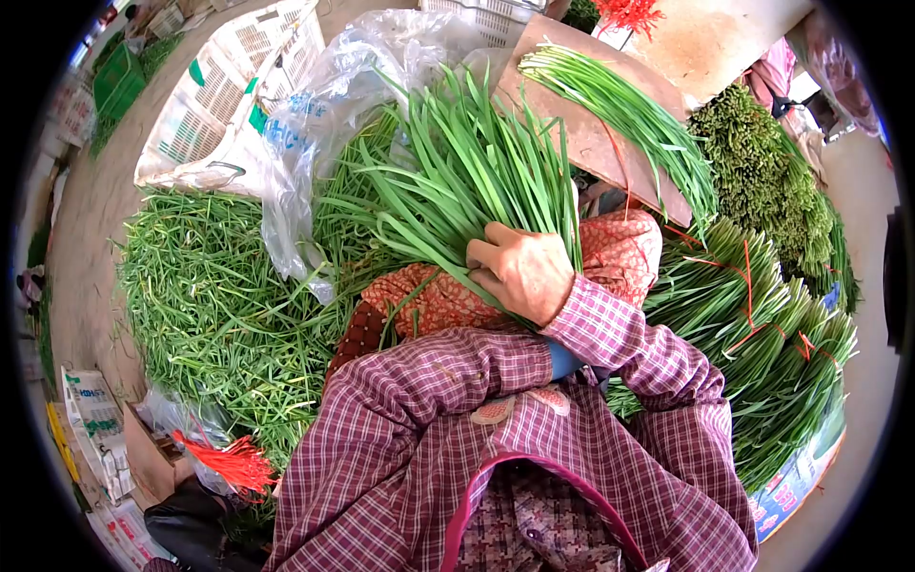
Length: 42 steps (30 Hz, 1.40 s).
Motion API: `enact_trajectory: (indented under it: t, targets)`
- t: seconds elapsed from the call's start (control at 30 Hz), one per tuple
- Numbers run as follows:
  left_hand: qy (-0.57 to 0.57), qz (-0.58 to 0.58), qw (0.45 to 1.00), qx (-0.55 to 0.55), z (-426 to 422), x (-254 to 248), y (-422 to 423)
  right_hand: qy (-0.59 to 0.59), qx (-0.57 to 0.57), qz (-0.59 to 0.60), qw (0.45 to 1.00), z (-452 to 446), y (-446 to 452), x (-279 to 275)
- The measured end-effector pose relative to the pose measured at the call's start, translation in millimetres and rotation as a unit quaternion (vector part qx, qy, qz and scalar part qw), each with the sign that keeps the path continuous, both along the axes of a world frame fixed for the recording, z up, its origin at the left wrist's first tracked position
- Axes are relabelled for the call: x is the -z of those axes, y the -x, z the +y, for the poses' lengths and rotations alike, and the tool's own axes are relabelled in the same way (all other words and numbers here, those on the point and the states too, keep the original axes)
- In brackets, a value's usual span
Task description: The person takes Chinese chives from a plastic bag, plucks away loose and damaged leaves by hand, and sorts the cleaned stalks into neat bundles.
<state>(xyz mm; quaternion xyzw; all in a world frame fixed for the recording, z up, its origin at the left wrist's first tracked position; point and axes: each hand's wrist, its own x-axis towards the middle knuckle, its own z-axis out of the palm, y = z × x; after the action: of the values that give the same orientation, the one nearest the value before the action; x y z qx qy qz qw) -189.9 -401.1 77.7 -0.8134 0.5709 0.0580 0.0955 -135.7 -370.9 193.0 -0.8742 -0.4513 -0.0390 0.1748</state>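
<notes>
My right hand (522, 272) is curled over a loose bunch of garlic chives (477, 172), whose long flat leaves fan up and away from me above my lap. My left forearm crosses my lap toward the right, and its blue cuff (562, 362) shows under my right sleeve. The left hand itself is hidden there. Beneath the bunch is a red patterned cloth (620, 250) over my knees. A board (591, 119) lies just beyond, with a smaller bunch of chives (629, 105) on it and an orange-red tie hanging across its edge.
Loose green trimmings (210, 305) are heaped on the left beside clear plastic sheeting (329, 124) and a white crate (224, 95). Tied chive bundles (753, 334) are stacked on the right. Red ties (229, 464) lie at lower left.
</notes>
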Motion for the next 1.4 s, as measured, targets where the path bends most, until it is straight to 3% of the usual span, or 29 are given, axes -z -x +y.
enact_trajectory:
  t: [0.17,0.3,0.47,0.5,0.57,0.63,0.7,0.73,0.83,0.9,1.0,1.07,1.2,1.3,1.33,1.4]
  targets:
    - [0.003,0.001,1.0,0.0,2,2,0,-0.111,0.0,0.084,0.99,-16,8,-4]
    - [0.002,0.002,1.0,0.006,2,5,0,-0.213,-0.01,0.242,0.946,-17,18,4]
    - [0.009,0.015,1.0,0.004,2,2,0,-0.245,-0.013,0.351,0.904,-12,16,18]
    - [0.01,0.018,1.0,0.002,4,2,1,-0.269,0.041,0.522,0.808,-7,19,10]
    - [0.012,0.027,1.0,-0.004,6,0,1,-0.273,0.016,0.613,0.741,2,13,-4]
    - [0.017,0.037,0.999,-0.011,8,-5,2,-0.297,-0.03,0.591,0.75,21,17,-23]
    - [0.02,0.042,0.999,-0.011,9,-7,4,-0.257,-0.176,0.311,0.898,28,13,-29]
    - [0.02,0.039,0.999,-0.012,9,-9,3,-0.261,-0.17,0.228,0.923,32,9,-31]
    - [0.031,0.009,0.999,-0.009,1,4,5,-0.293,-0.036,0.134,0.946,3,-40,-50]
    - [0.064,-0.066,0.996,-0.005,-2,14,5,-0.239,0.121,0.033,0.963,-28,-78,-52]
    - [0.129,-0.163,0.978,0.02,2,15,4,-0.218,0.21,0.1,0.948,-63,-118,-19]
    - [0.046,-0.127,0.989,0.061,0,8,1,-0.151,0.197,0.086,0.965,-68,-123,-1]
    - [0.003,-0.104,0.991,0.083,-5,8,-1,-0.152,0.215,0.165,0.951,-61,-119,8]
    - [0.086,-0.104,0.988,0.075,3,11,-3,-0.202,0.218,0.182,0.937,-55,-120,14]
    - [0.015,-0.046,0.997,0.065,-7,8,-6,-0.227,0.228,0.156,0.934,-52,-122,20]
    - [0.002,0.016,0.998,0.067,-18,28,-11,-0.246,0.255,0.121,0.927,-45,-118,17]
